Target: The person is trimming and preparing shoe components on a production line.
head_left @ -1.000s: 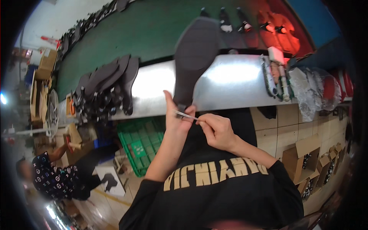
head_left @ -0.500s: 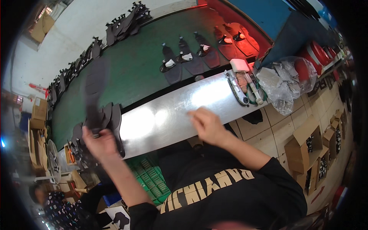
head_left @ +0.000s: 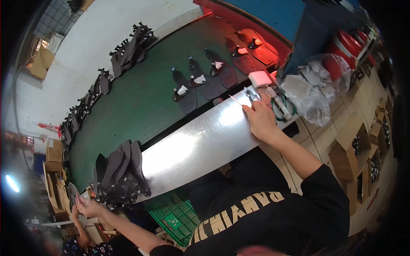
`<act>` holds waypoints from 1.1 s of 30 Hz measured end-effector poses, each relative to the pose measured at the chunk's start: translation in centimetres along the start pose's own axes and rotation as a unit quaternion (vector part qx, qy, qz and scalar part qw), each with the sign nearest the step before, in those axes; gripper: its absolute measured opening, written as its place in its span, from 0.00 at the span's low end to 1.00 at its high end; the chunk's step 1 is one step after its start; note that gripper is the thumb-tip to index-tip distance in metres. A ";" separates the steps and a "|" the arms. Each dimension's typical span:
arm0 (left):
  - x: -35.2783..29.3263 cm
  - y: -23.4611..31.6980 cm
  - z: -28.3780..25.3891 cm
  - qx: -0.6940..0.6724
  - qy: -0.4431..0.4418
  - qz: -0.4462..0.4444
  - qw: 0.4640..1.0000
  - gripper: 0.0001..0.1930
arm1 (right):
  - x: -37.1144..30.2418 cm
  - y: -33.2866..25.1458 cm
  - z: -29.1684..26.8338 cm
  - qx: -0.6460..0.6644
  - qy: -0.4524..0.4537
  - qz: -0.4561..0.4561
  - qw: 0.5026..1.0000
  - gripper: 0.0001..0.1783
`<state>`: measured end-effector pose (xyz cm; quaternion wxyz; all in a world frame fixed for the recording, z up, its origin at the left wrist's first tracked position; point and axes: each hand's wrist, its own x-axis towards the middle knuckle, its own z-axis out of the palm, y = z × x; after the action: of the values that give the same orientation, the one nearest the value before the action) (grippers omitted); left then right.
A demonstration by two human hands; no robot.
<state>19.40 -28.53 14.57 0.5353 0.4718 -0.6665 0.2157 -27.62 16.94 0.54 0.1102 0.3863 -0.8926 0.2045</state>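
My left hand (head_left: 89, 208) reaches out at the lower left, fingers extended and somewhat blurred, with no dark piece in it. Another person's hand (head_left: 75, 214) is right beside it; whether they touch is unclear. Between them and the metal ledge lies a stack of dark, flat, sole-shaped pieces (head_left: 121, 166) with narrow ends. My right hand (head_left: 261, 121) is over the right part of the ledge, closed on a thin pale stick (head_left: 236, 100) that juts out to the left. Just beyond its fingers is a grey tool (head_left: 252, 94), partly covered by the hand.
Shiny metal ledge (head_left: 183, 158) borders a green belt (head_left: 141, 106) bearing several dark pieces with white wads (head_left: 197, 80). Red light glows at the blue machine (head_left: 265, 17). A white block (head_left: 259, 79), clear plastic bag (head_left: 314, 89), green crate (head_left: 175, 219) and cardboard boxes (head_left: 348, 160) stand around.
My left hand has let go of the long dark piece and moved down and left toward the other person. My right hand has shifted right to the tools. The whole view has shifted.
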 end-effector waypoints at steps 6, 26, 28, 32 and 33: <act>-9.6 26.0 9.7 -0.409 -0.379 -0.093 0.825 0.16 | 0.3 -3.8 -0.5 0.151 0.066 -0.040 0.985 0.20; -16.2 38.1 13.2 -0.488 -0.328 -0.050 0.807 0.12 | -0.5 -4.6 3.3 0.476 -0.005 0.064 0.877 0.09; -15.0 36.9 9.4 -0.567 -0.404 -0.099 0.711 0.11 | -0.5 -4.4 4.4 0.697 -0.100 0.130 0.698 0.15; -14.6 34.5 -1.4 -0.611 -0.651 -0.257 0.370 0.11 | 1.9 -7.4 -0.4 0.906 -0.161 0.095 0.379 0.22; -15.4 33.6 -2.9 -0.637 -0.640 -0.260 0.342 0.12 | 2.2 -8.2 -1.6 0.902 -0.180 0.103 0.379 0.21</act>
<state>-8.30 -4.62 8.68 0.1127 0.1313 -0.5855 -0.7920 -23.04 11.12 5.03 -0.4880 0.1911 -0.2135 0.8245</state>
